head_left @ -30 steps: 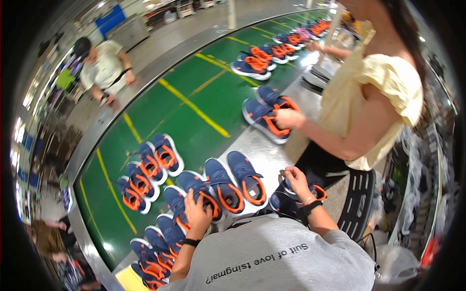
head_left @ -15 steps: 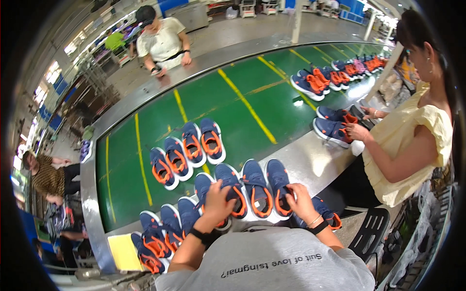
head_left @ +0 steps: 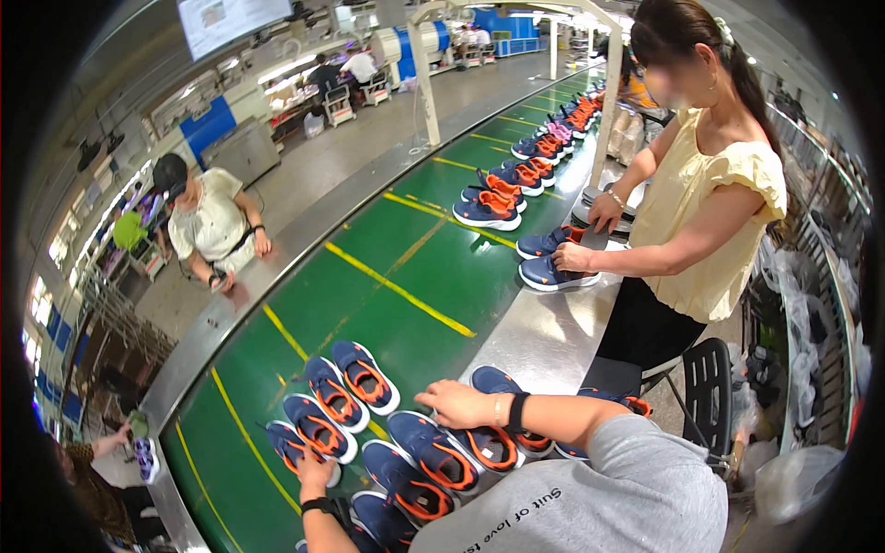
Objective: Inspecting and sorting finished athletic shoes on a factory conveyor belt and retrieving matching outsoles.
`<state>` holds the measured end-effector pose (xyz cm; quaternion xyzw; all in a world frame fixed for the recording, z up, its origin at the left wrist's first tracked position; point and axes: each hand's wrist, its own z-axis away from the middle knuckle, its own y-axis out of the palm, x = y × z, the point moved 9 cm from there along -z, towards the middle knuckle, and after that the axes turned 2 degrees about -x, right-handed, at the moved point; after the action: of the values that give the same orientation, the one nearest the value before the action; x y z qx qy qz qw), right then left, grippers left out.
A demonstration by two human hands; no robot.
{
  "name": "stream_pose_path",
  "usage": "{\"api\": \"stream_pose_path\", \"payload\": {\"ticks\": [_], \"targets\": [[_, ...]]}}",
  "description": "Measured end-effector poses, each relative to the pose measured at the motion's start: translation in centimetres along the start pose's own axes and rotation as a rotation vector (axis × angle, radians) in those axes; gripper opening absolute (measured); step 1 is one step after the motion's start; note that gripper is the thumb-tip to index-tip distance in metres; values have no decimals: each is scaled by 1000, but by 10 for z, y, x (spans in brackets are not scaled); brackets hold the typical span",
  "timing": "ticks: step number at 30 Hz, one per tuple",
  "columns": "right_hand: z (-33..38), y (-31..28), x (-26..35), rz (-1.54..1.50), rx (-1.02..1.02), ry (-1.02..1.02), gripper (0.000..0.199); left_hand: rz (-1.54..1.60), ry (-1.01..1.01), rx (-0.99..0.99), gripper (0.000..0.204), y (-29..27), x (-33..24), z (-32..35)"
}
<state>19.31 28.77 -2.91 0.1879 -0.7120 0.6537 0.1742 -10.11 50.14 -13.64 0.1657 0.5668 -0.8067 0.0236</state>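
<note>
Past left hand [head_left: 316, 470] at shoe [head_left: 284, 439], broad belt [head_left: 369, 323] reaches metal rim [head_left: 210, 337].

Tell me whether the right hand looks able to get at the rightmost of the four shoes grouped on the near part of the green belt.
Likely yes: the right hand is close beside that shoe, and only green belt shows between them.

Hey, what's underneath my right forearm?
Navy-and-orange shoes lie below your right forearm. One toe shows past its far edge and heel ends show on the near side; the parts between are covered.
</note>
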Motion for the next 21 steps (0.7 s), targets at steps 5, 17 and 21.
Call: {"api": "stream_pose_path", "payload": {"ticks": [5,17,21], "targets": [[-76,36,9,39,105,-48,58,28,-63,43,99,22,-3,-11],[-170,142,16,90,575,151,75,-155,73,59,71,11,-35,-13],[-186,149,6,112,447,91,45,-196,56,120,67,11,-45,-11]]}}
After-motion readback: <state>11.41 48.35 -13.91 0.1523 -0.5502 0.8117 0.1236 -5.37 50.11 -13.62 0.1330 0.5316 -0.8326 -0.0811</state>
